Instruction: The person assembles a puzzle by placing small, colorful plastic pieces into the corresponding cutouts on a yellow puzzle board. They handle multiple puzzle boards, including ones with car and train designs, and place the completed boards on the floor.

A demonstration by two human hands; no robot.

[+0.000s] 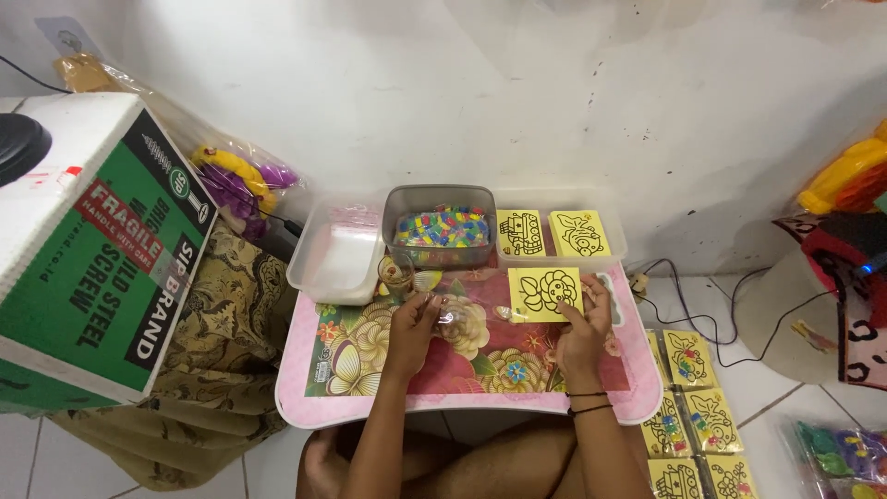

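Note:
A small pink table (305,407) with a flowered top stands over my crossed legs. My right hand (584,331) holds a yellow card with a black flower outline (545,292) by its lower right edge, flat over the table. My left hand (412,325) grips a crumpled clear plastic bag (457,317) near the table's middle. A small clear glass cup (395,273) stands just behind the left hand.
Behind the table stand a clear tub of white packets (337,254), a grey tub of coloured beads (442,226) and a tray with two yellow cards (554,233). A green and white carton (88,245) sits at left. More yellow cards (688,407) and cables (711,305) lie on the floor at right.

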